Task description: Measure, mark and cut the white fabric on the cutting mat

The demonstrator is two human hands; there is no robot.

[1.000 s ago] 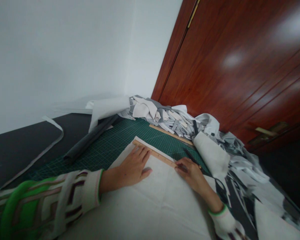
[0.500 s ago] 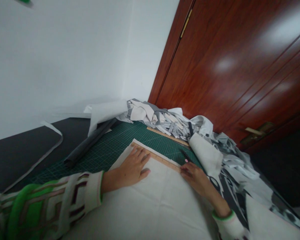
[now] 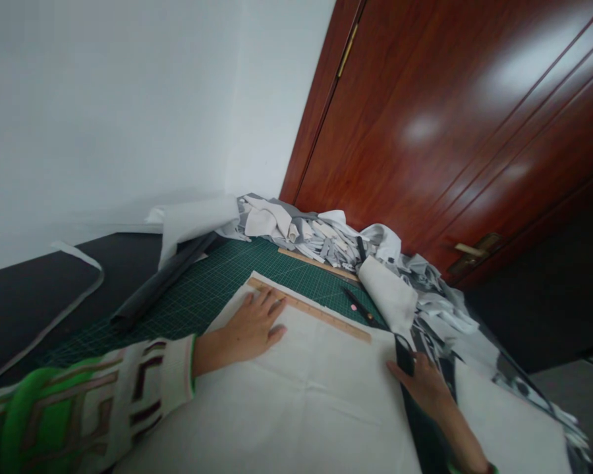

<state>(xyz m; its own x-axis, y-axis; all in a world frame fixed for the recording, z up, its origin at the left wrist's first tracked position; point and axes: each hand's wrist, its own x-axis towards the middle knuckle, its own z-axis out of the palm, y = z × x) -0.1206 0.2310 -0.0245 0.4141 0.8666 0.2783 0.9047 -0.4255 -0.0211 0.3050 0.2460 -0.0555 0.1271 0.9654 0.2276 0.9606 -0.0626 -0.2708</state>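
Note:
My left hand [image 3: 253, 324] lies flat and open on a large white cloth [image 3: 306, 401], its fingertips against a wooden ruler [image 3: 310, 310] that runs along the cloth's far edge. My right hand [image 3: 426, 387] is lower right at the cloth's side edge. Its fingers curl over the handles of black scissors [image 3: 404, 347]. A dark pen with a pink tip [image 3: 358, 305] lies loose on the green cutting mat [image 3: 212, 289] just beyond the ruler's right end.
A heap of grey and white fabric scraps [image 3: 326, 238] is piled at the mat's far side against a brown door [image 3: 449, 131]. A second wooden ruler [image 3: 316, 263], a white fabric roll [image 3: 388, 293] and a dark roll [image 3: 161, 283] lie around the mat.
My right hand let go of the pen at the ruler's end and moved back right onto the scissors. The left hand stayed on the cloth. The view swung slightly right.

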